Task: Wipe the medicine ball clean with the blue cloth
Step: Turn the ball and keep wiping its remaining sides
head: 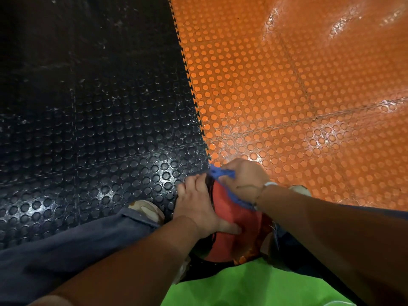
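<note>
**Green top (254, 286) below, medicine ball (238, 219) apt to roll**

Sits wedged between both hands, just beyond the wrists. Could squirt out past the left hand (196, 204) under a wiping push too strong for that flat palm, fingers spread and straight, thumb across red. Could also shed the blue cloth (223, 174), bunched in curled fingers of the right hand (242, 175) on the far top. Looks red with black panels, matte, shinier below the left thumb.

Glossy studded rubber floor tiles (287, 89), a matt red medicine ball (238, 219), and a frayed blue cloth (223, 174).
</note>
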`<state>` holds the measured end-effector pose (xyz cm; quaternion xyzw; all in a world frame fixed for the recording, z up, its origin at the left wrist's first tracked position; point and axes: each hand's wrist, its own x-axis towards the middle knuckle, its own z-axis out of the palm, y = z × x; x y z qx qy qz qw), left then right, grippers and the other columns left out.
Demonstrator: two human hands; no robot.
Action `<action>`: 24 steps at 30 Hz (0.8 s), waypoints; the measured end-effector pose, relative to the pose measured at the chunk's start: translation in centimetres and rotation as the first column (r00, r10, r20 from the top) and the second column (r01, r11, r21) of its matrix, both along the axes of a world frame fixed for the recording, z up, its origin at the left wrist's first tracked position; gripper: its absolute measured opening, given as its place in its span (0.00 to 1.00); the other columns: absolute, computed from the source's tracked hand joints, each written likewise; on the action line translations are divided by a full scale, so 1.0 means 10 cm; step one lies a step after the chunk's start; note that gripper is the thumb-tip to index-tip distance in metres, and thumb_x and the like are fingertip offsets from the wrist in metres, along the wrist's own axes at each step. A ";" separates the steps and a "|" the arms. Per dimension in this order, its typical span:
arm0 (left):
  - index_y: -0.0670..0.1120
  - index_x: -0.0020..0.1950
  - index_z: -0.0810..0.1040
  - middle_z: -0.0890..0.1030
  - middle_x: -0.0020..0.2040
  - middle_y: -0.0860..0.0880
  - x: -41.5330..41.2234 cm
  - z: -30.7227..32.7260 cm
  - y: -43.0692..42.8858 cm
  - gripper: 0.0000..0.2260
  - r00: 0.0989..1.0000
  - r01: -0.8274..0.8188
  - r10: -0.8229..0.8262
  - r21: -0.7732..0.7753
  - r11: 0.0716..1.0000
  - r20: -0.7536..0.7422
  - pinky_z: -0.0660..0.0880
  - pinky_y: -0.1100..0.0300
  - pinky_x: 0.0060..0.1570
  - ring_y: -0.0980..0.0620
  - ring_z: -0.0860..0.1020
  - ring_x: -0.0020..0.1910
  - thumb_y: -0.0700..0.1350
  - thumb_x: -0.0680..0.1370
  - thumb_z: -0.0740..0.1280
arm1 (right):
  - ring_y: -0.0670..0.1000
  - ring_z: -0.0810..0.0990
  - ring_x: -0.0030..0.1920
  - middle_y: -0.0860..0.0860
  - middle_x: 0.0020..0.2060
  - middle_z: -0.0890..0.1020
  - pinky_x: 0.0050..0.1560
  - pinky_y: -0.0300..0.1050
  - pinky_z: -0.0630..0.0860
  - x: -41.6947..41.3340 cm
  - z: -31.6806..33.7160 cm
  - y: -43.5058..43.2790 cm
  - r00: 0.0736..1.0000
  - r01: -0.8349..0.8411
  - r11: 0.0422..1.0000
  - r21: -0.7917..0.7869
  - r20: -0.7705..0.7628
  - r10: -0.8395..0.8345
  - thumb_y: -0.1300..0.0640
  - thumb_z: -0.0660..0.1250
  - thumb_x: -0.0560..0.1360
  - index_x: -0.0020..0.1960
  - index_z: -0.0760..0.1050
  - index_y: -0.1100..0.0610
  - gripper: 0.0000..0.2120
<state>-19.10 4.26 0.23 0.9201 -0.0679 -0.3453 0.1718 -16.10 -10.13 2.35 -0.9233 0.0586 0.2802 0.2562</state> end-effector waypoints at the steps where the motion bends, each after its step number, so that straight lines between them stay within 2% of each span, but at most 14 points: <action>1: 0.47 0.76 0.46 0.55 0.68 0.50 0.00 0.00 0.00 0.66 1.000 0.003 -0.003 -0.006 1.000 0.003 0.58 0.53 0.71 0.47 0.54 0.67 0.72 0.49 0.74 | 0.53 0.78 0.50 0.50 0.47 0.79 0.50 0.45 0.75 0.04 -0.06 -0.13 0.993 0.103 0.994 -0.031 -0.055 -0.105 0.50 0.63 0.76 0.53 0.79 0.53 0.10; 3: 0.48 0.77 0.45 0.54 0.69 0.51 -0.01 0.00 -0.01 0.67 1.000 0.018 -0.018 -0.007 1.000 0.010 0.56 0.53 0.72 0.47 0.53 0.69 0.72 0.49 0.74 | 0.56 0.79 0.45 0.52 0.38 0.79 0.38 0.41 0.73 0.07 -0.12 -0.30 0.976 0.135 0.979 -0.154 -0.149 -0.158 0.53 0.62 0.76 0.41 0.77 0.54 0.08; 4: 0.48 0.77 0.45 0.54 0.70 0.51 -0.01 -0.01 -0.01 0.67 1.000 0.024 -0.024 -0.003 1.000 0.012 0.55 0.53 0.72 0.47 0.52 0.69 0.72 0.49 0.74 | 0.56 0.80 0.43 0.52 0.36 0.79 0.35 0.41 0.72 0.07 -0.12 -0.29 0.978 0.096 0.976 -0.194 -0.163 -0.129 0.54 0.62 0.75 0.39 0.77 0.54 0.09; 6: 0.48 0.77 0.46 0.54 0.69 0.51 -0.02 -0.03 0.02 0.66 1.000 0.022 -0.022 -0.001 1.000 0.013 0.56 0.53 0.72 0.47 0.52 0.69 0.72 0.49 0.75 | 0.54 0.79 0.45 0.52 0.43 0.80 0.42 0.42 0.75 0.04 -0.09 -0.14 0.995 -0.015 0.990 -0.140 -0.098 0.001 0.54 0.63 0.76 0.47 0.79 0.54 0.07; 9: 0.47 0.76 0.47 0.55 0.67 0.51 -0.02 -0.02 0.06 0.65 1.000 0.001 -0.001 -0.002 1.000 0.006 0.57 0.56 0.70 0.48 0.54 0.66 0.71 0.49 0.75 | 0.52 0.76 0.53 0.49 0.53 0.77 0.54 0.44 0.73 -0.12 -0.02 0.05 0.983 -0.171 0.985 0.033 0.072 0.168 0.50 0.62 0.76 0.59 0.77 0.51 0.13; 10: 0.48 0.76 0.47 0.54 0.67 0.52 -0.02 -0.01 0.08 0.65 1.000 -0.001 0.001 -0.004 1.000 -0.005 0.56 0.56 0.70 0.48 0.53 0.67 0.71 0.50 0.75 | 0.52 0.76 0.55 0.49 0.55 0.77 0.55 0.44 0.72 -0.15 -0.06 0.02 0.988 -0.124 0.991 0.042 0.095 0.119 0.49 0.63 0.76 0.61 0.76 0.51 0.15; 12: 0.49 0.77 0.45 0.54 0.69 0.52 0.00 0.01 0.12 0.65 0.999 -0.007 0.007 -0.006 1.000 -0.033 0.55 0.55 0.71 0.48 0.53 0.69 0.71 0.50 0.76 | 0.54 0.76 0.58 0.52 0.58 0.78 0.57 0.44 0.72 -0.14 -0.16 -0.15 0.990 0.142 0.990 -0.008 0.022 -0.142 0.49 0.63 0.77 0.62 0.76 0.55 0.17; 14: 0.49 0.77 0.45 0.54 0.71 0.51 0.08 0.03 0.11 0.65 0.998 0.000 0.002 0.039 0.999 -0.063 0.55 0.52 0.73 0.47 0.53 0.71 0.72 0.50 0.75 | 0.57 0.78 0.54 0.56 0.51 0.81 0.54 0.47 0.75 -0.11 -0.24 -0.29 0.917 0.379 0.924 -0.054 -0.114 -0.383 0.50 0.64 0.76 0.54 0.79 0.58 0.13; 15: 0.48 0.77 0.47 0.55 0.72 0.49 0.13 0.04 0.08 0.65 0.998 0.002 0.003 0.082 0.997 -0.062 0.54 0.51 0.73 0.46 0.54 0.72 0.73 0.50 0.74 | 0.58 0.79 0.51 0.56 0.46 0.81 0.51 0.49 0.76 -0.10 -0.24 -0.29 0.892 0.427 0.903 -0.045 -0.139 -0.429 0.50 0.64 0.76 0.48 0.79 0.58 0.11; 17: 0.46 0.76 0.52 0.56 0.73 0.47 0.23 0.09 0.00 0.62 1.000 -0.006 0.011 0.155 0.988 -0.029 0.50 0.49 0.74 0.44 0.54 0.74 0.76 0.51 0.70 | 0.58 0.79 0.49 0.55 0.44 0.81 0.50 0.50 0.76 -0.10 -0.18 -0.17 0.919 0.390 0.920 0.023 -0.075 -0.387 0.51 0.64 0.76 0.47 0.79 0.56 0.09; 19: 0.45 0.77 0.49 0.50 0.76 0.47 0.26 0.09 -0.05 0.64 0.998 0.065 -0.066 0.166 0.984 -0.002 0.43 0.47 0.75 0.45 0.48 0.76 0.78 0.51 0.68 | 0.54 0.78 0.50 0.53 0.49 0.80 0.52 0.48 0.75 -0.13 -0.11 0.01 0.971 0.227 0.969 0.102 0.049 -0.232 0.51 0.64 0.75 0.54 0.80 0.53 0.11; 21: 0.46 0.77 0.47 0.48 0.77 0.48 0.21 0.02 0.00 0.66 0.989 0.143 -0.146 0.149 0.979 0.013 0.40 0.46 0.75 0.47 0.46 0.77 0.79 0.50 0.66 | 0.52 0.77 0.51 0.51 0.52 0.79 0.55 0.47 0.74 -0.18 -0.06 0.12 0.991 0.068 0.983 0.172 0.104 -0.087 0.51 0.65 0.75 0.58 0.79 0.51 0.13; 22: 0.47 0.78 0.47 0.49 0.78 0.49 0.19 -0.02 0.05 0.66 0.990 0.133 -0.137 0.138 0.981 0.023 0.40 0.46 0.75 0.49 0.47 0.77 0.80 0.50 0.65 | 0.51 0.76 0.52 0.50 0.53 0.78 0.56 0.47 0.73 -0.20 -0.08 0.10 0.993 0.039 0.983 0.181 0.106 -0.059 0.51 0.65 0.75 0.59 0.78 0.50 0.14; 24: 0.48 0.78 0.47 0.50 0.78 0.50 0.16 -0.06 0.13 0.65 0.994 0.094 -0.100 0.121 0.988 0.041 0.39 0.47 0.75 0.52 0.49 0.77 0.80 0.50 0.63 | 0.51 0.76 0.56 0.50 0.56 0.78 0.59 0.43 0.71 -0.24 -0.19 -0.08 0.987 0.158 0.975 0.156 0.005 -0.160 0.49 0.64 0.76 0.62 0.76 0.53 0.16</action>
